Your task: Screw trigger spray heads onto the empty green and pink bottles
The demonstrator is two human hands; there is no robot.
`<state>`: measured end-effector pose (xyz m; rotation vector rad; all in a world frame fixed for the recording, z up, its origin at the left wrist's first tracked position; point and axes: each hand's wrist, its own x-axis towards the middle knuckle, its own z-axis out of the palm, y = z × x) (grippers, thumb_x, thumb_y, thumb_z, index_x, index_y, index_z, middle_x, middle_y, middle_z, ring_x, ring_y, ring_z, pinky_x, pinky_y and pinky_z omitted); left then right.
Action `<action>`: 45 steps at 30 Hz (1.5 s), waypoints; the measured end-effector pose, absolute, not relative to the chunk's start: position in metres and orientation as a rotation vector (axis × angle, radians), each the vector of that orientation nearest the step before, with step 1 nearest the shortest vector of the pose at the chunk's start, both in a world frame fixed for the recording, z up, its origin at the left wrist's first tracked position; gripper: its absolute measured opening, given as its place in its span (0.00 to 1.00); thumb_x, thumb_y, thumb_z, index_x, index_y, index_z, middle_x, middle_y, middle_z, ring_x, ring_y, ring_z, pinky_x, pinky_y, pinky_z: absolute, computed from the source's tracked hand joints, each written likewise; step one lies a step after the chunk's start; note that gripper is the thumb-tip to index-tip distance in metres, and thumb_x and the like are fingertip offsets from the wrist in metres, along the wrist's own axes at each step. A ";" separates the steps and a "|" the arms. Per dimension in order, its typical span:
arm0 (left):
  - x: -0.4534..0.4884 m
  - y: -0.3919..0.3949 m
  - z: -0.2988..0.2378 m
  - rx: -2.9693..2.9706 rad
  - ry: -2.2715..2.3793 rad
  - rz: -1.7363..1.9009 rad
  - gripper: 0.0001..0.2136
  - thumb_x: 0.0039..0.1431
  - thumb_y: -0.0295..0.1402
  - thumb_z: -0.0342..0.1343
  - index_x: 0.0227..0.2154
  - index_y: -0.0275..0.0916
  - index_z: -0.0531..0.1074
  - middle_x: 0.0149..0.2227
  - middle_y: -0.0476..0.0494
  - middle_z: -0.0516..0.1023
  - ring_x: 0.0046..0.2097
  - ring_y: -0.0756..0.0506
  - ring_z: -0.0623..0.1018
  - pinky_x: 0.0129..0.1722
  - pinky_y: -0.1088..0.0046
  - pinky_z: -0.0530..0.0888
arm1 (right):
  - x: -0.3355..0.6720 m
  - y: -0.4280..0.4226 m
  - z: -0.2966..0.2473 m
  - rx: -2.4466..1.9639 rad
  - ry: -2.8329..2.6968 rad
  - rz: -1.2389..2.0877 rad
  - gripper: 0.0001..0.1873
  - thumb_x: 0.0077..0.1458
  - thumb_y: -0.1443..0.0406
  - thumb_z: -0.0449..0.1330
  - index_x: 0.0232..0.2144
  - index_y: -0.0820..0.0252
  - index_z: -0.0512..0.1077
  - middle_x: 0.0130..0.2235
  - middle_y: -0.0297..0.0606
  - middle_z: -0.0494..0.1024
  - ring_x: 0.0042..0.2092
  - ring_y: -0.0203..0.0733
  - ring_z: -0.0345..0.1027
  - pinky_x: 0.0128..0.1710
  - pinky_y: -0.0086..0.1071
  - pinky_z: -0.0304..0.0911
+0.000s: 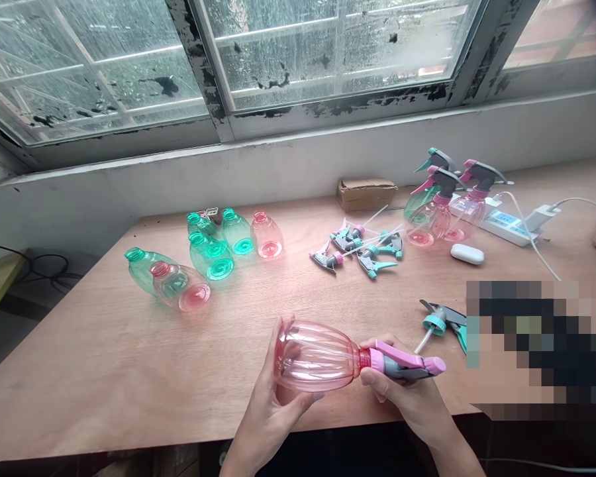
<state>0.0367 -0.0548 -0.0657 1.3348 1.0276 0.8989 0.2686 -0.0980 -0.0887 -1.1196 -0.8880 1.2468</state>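
A clear pink spray bottle [318, 356] lies sideways in the air above the table's front edge, between my two hands. My left hand [273, 404] wraps round its base, fingers behind and thumb below. At the neck, my right hand [402, 391] grips the pink collar and grey body of the trigger sprayer [407, 361], which sits on the bottle's mouth. How tightly the collar is threaded I cannot tell. To the right of my right hand rests a loose teal and grey sprayer head [442, 318], its tube pointing down toward the front.
Several green and pink bottles without heads [212, 255] stand or lean at the left. Loose sprayer heads [360, 248] lie mid-table. Three assembled spray bottles [430, 215], a power strip [506, 222], a white case [467, 254] and a cardboard box [366, 195] are behind. A blurred patch covers the right.
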 end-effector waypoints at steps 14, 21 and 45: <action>0.035 -0.051 -0.062 1.382 1.073 0.867 0.43 0.60 0.40 0.69 0.73 0.59 0.53 0.77 0.50 0.54 0.77 0.32 0.52 0.75 0.51 0.52 | 0.269 -0.098 -0.086 -1.133 -0.891 1.217 0.15 0.57 0.55 0.75 0.42 0.53 0.80 0.27 0.29 0.72 0.26 0.36 0.59 0.26 0.30 0.57; 0.033 -0.047 -0.063 1.350 1.013 0.846 0.42 0.60 0.41 0.69 0.73 0.55 0.55 0.77 0.47 0.55 0.77 0.31 0.52 0.75 0.49 0.53 | 0.269 -0.098 -0.083 -1.136 -0.893 1.211 0.14 0.57 0.56 0.75 0.41 0.54 0.80 0.26 0.28 0.70 0.26 0.35 0.57 0.26 0.30 0.55; 0.035 -0.047 -0.067 1.341 1.011 0.843 0.41 0.64 0.40 0.67 0.74 0.56 0.51 0.78 0.46 0.52 0.76 0.32 0.55 0.73 0.51 0.58 | 0.268 -0.098 -0.084 -1.136 -0.886 1.238 0.14 0.56 0.55 0.75 0.40 0.54 0.80 0.26 0.29 0.71 0.26 0.36 0.58 0.26 0.29 0.55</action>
